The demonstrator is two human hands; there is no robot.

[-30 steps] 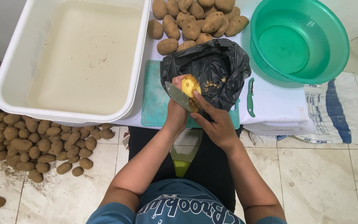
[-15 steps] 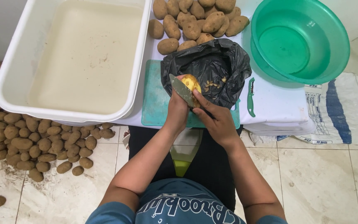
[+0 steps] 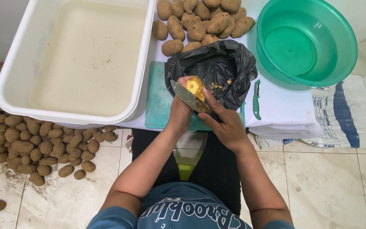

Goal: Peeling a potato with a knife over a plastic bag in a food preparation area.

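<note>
My left hand (image 3: pixel 178 115) holds a partly peeled yellow potato (image 3: pixel 195 85) over an open black plastic bag (image 3: pixel 223 63) with peel scraps in it. My right hand (image 3: pixel 226 125) grips a knife (image 3: pixel 184 95) whose blade lies against the near side of the potato, pointing up and left. Both hands meet above the near edge of a teal cutting board (image 3: pixel 156 108) that lies under the bag.
A white tub (image 3: pixel 145 72) of cloudy water stands at the left. Unpeeled potatoes (image 3: pixel 195 21) are heaped at the back, with a green basin (image 3: pixel 349 55) at the right. A green peeler (image 3: pixel 257 99) lies beside the bag. Several potatoes (image 3: pixel 30 140) cover the floor at left; a woven sack (image 3: pixel 344 114) lies at right.
The knife blade has slid a little along the potato and the potato has turned slightly in my left hand. Both hands stay over the black bag.
</note>
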